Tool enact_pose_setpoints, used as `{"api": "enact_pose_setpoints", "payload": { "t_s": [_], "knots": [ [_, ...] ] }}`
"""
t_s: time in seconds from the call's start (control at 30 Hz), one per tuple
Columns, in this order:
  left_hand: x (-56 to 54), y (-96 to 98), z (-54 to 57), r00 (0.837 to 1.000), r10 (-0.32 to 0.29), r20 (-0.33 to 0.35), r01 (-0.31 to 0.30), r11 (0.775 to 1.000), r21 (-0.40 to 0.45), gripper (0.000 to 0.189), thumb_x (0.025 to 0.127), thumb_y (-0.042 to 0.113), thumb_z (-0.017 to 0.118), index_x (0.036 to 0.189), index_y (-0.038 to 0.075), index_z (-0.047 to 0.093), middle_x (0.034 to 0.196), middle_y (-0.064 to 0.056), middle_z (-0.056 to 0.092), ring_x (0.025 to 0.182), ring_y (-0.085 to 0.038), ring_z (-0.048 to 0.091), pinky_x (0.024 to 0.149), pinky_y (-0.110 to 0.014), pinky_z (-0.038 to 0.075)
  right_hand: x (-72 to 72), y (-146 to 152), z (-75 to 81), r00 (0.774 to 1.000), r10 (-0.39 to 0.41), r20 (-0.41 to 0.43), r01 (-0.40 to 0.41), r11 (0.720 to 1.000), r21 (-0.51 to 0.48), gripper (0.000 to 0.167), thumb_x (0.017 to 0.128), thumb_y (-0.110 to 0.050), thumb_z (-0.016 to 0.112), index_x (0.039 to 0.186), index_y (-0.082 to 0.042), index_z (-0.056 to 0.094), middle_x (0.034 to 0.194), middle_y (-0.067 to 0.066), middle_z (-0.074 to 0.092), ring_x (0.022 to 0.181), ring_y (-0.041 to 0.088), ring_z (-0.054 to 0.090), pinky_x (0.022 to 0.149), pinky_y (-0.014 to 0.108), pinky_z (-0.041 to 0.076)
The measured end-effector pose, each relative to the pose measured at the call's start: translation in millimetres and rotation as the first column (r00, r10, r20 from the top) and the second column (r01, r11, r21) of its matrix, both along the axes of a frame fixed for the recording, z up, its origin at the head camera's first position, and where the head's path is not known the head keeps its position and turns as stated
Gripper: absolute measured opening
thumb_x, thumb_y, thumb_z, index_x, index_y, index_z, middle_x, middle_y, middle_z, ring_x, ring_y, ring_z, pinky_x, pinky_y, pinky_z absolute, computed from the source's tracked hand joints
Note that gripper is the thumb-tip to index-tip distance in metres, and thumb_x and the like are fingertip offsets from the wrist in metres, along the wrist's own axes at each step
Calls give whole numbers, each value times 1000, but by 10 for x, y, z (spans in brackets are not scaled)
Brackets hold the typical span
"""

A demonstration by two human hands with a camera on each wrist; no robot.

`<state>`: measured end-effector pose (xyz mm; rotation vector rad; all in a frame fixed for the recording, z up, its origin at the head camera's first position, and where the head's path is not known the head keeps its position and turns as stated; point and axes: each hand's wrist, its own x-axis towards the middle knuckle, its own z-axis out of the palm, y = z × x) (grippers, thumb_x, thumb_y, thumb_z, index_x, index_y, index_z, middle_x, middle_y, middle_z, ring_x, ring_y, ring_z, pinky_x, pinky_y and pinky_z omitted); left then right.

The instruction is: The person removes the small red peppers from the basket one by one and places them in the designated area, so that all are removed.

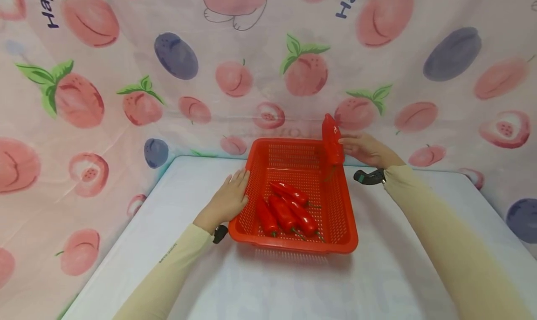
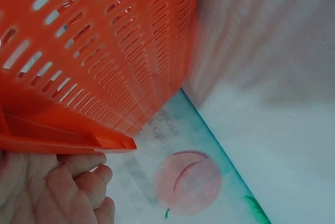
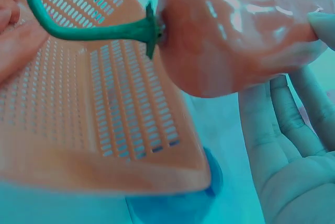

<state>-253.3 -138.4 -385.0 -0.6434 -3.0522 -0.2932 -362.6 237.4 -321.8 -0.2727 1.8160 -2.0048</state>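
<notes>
A red pepper with a green stem is pinched between the thumb and fingers of my right hand. It stands nearly upright at the far right corner of a red plastic basket, stem end down. The right wrist view shows its stem pointing over the basket, with the thumb on the tapered part. My left hand rests on the basket's left rim, fingers extended. Seen from the left wrist, the fingers lie against the rim. Several red peppers lie together in the basket's front left area.
The basket has slotted walls and stands on a white tabletop. A fruit-printed cloth hangs behind the table and along its left side. Black wrist straps show at both cuffs.
</notes>
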Motion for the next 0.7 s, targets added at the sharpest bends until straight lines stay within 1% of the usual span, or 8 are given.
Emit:
{"api": "enact_pose_setpoints", "payload": {
  "t_s": [0.17, 0.23, 0.37, 0.43, 0.5, 0.57, 0.7],
  "knots": [
    [0, -7, 8, 1000, -4, -3, 4, 1000, 0, 63, 96, 20, 40, 149, -4, 15, 157, -19, 14, 145, -35, 15, 120, -49, 12, 37, 159, 12, 1000, -22, 9, 22, 1000, 15, 25, 96, -13, 50, 119, -15, 60, 111, -8, 64, 101, 10, 61, 84, 21, 54],
    [0, -8, 10, 1000, -5, -5, 5, 1000, 2, 63, 96, 20, 40, 149, -4, 15, 156, -19, 14, 145, -34, 15, 119, -49, 13, 48, 230, 1, 1000, -17, 3, 17, 999, 35, 29, 97, -13, 49, 125, -13, 55, 113, -9, 63, 103, 9, 60, 85, 20, 54],
    [3, -5, 15, 1000, -1, -3, 1, 1000, 1, 63, 96, 21, 41, 149, -3, 15, 157, -19, 14, 146, -34, 15, 120, -49, 12, 91, 363, -25, 1000, -17, 4, 17, 997, 81, 48, 97, -17, 47, 142, -6, 34, 113, -12, 61, 103, 6, 59, 86, 18, 53],
    [6, -2, 16, 1000, 0, -1, 0, 1000, 2, 64, 96, 21, 40, 149, -3, 15, 157, -19, 14, 146, -34, 15, 120, -48, 12, 123, 435, -41, 1000, -16, -1, 16, 993, 114, 59, 97, -19, 47, 148, -2, 22, 110, -15, 60, 102, 3, 59, 85, 17, 52],
    [8, -1, 17, 1000, 1, 2, -1, 1000, 6, 63, 96, 20, 40, 149, -3, 15, 157, -19, 14, 146, -33, 14, 120, -48, 12, 162, 504, -58, 999, -27, 23, 25, 995, 100, 66, 97, -19, 48, 150, 0, 13, 108, -14, 60, 100, 3, 59, 84, 16, 52],
    [9, 1, 17, 1000, 2, 6, -2, 1000, 10, 63, 96, 20, 40, 149, -3, 14, 157, -19, 14, 146, -33, 14, 120, -48, 11, 206, 570, -81, 998, -45, 40, 41, 994, 97, 70, 96, -19, 50, 150, 1, 10, 106, -15, 60, 99, 2, 59, 82, 16, 52],
    [11, 5, 18, 1000, 0, 14, 0, 1000, 16, 63, 96, 20, 39, 149, -3, 14, 157, -19, 13, 146, -33, 13, 120, -48, 10, 304, 679, -132, 994, -84, 64, 78, 992, 100, 71, 96, -21, 51, 150, -1, 10, 109, -14, 58, 100, 4, 56, 82, 16, 53]
  ]
}}
